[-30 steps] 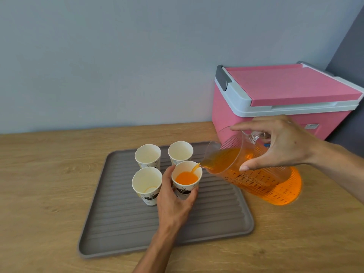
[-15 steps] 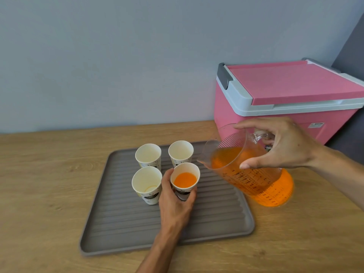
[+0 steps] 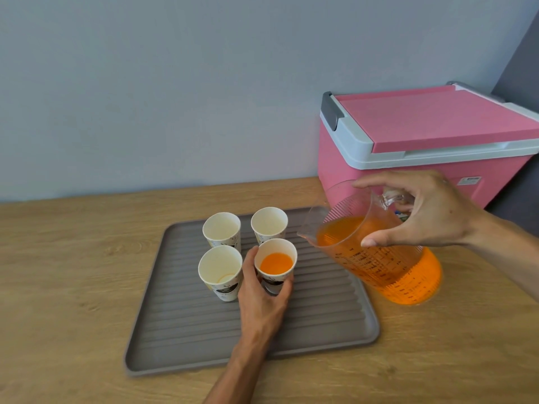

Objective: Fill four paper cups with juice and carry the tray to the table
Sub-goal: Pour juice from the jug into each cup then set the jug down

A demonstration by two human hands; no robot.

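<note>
On the wooden counter [image 3: 58, 287] below a grey wall we see a grey tray [image 3: 320, 322] with four paper cups. Our left hand [image 3: 262, 298] wraps the near right cup [image 3: 275, 262], which holds juice. Our right hand [image 3: 423, 211] grips the tilted jug [image 3: 388, 266] beside a pink cooler [image 3: 408, 135].

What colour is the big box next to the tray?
Pink, with a white-rimmed lid and a grey latch; the head view shows the box best.
</note>
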